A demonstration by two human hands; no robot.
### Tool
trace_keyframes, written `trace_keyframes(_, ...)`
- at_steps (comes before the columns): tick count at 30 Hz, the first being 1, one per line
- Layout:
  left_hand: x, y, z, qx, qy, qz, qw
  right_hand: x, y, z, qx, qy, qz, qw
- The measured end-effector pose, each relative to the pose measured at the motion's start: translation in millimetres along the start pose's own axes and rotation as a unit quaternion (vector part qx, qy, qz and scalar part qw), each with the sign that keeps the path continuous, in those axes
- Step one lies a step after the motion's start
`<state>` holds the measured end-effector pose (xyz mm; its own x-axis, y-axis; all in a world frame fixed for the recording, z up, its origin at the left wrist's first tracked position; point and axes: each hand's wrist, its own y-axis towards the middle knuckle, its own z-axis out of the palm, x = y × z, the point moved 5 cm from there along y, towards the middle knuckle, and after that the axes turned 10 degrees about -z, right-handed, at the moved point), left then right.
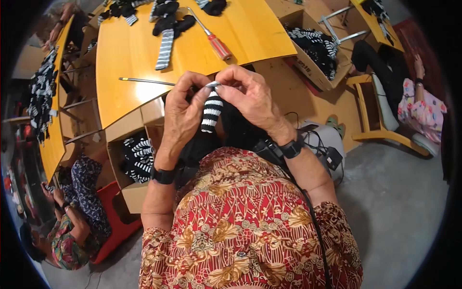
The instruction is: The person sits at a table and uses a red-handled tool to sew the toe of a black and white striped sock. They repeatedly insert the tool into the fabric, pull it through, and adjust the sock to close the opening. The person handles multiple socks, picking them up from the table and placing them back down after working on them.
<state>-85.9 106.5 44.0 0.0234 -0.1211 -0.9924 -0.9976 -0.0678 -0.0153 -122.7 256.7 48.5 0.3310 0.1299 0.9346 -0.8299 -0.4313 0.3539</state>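
Shirt nearest; beyond it, knit hung from a two-handed grip.
Grip: left hand and right hand both pinched closed, thumbs to fingers, on the knit's far end; neither clearly nearer. Knit lies between the hands, off the near edge of the worktop, trailing from the grip back toward the shirt; long axis roughly fore-and-aft, slight lean. Appearance: narrow, black and white cross-bands, pale at the pinch, free end white-edged. Outward: rod runs leftward from by the left hand; screwdriver farther off, red handle toward the right hand.
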Motion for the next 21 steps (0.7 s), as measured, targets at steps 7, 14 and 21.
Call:
trace_keyframes(7, 23, 3, 14, 0.032, -0.358, -0.107, 0.927, -5, -1, 9, -0.138, 0.107, -0.032, 0.984)
trace_keyframes(14, 26, 2, 23, 0.083, -0.498, -0.152, 0.85, -13, 2, 9, -0.089, 0.01, -0.013, 0.996)
trace_keyframes(21, 11, -1, 17, 0.055, -0.36, -0.142, 0.921, -31, 1, 1, -0.09, 0.1, 0.041, 0.99)
